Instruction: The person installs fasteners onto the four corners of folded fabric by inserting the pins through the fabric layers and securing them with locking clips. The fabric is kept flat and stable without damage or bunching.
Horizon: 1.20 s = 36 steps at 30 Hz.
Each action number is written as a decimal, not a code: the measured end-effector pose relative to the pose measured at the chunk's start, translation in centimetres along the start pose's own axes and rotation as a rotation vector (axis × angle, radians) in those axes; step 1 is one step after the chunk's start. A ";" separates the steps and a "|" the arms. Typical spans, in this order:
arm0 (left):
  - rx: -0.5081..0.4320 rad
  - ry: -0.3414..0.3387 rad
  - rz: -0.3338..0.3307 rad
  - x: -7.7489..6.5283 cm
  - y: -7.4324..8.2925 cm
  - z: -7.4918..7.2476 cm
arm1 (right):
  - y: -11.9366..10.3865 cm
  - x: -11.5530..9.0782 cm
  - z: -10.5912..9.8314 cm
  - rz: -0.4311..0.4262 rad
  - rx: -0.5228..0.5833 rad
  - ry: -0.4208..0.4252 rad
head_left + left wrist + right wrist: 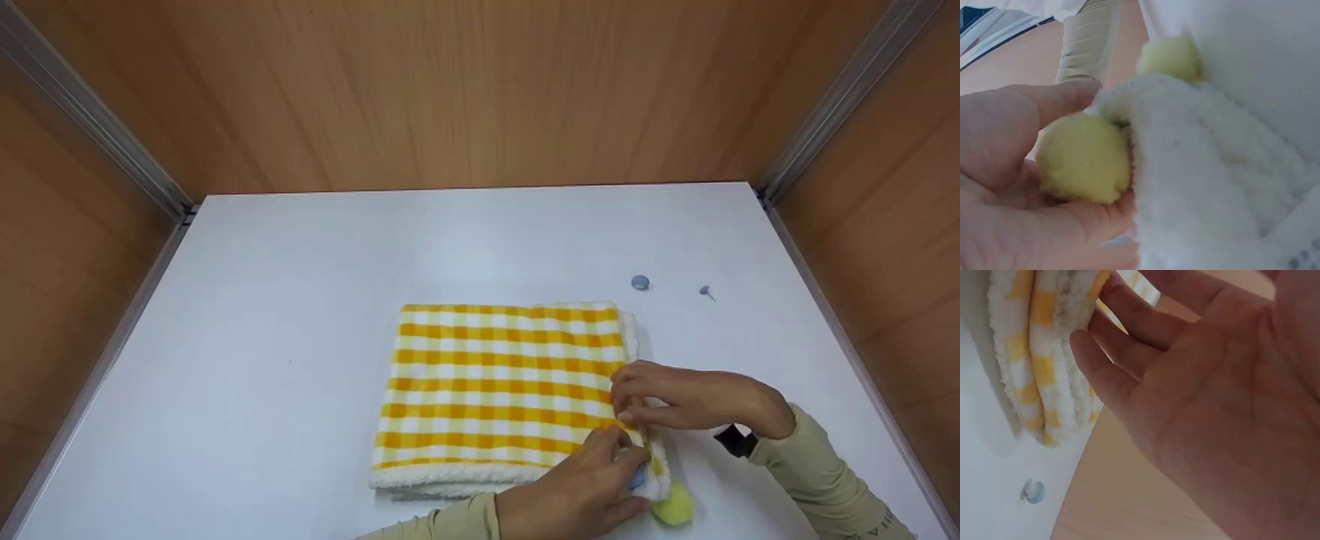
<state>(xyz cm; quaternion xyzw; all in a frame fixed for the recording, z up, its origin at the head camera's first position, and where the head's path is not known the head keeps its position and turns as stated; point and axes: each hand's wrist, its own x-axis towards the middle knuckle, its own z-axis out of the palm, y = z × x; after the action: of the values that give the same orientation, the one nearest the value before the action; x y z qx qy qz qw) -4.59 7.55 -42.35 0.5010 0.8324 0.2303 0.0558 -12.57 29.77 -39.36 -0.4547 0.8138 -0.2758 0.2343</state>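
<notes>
A folded blanket (502,375), yellow-and-white checked with white fleece on its underside, lies in front of me. At its near right corner my left hand (577,487) holds a fluffy yellow pompom (1084,157) between thumb and fingers, right against the fleece edge (1185,169). Beside those fingers shows a small blue piece (637,478), partly covered. A second yellow pompom (675,504) sits just past the corner. Farther up the right edge, my right hand (690,397) grips the blanket's layers with bent fingers (1095,363).
Beyond the blanket's far right corner lie a blue round cap (640,283) and a blue-headed pin (706,292). They rest on a white tabletop (262,337). Wooden panels (480,90) enclose it at the back and both sides.
</notes>
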 end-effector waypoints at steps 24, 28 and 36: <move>0.278 0.124 0.147 1.1 0.6 2.2 | 1.1 -1.4 2.9 -0.004 0.001 0.156; 0.117 -0.004 0.110 0.6 0.0 1.1 | 1.1 -1.2 3.1 -0.007 -0.002 0.172; 0.007 0.039 0.094 -0.3 -1.2 -1.9 | 0.7 -0.4 2.7 -0.008 -0.060 0.260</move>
<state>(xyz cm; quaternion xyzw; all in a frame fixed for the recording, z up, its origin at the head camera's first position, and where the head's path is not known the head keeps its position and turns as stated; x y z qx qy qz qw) -6.04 6.25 -41.23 0.5351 0.8097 0.2395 0.0271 -11.08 29.80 -41.81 -0.4250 0.8435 -0.3088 0.1123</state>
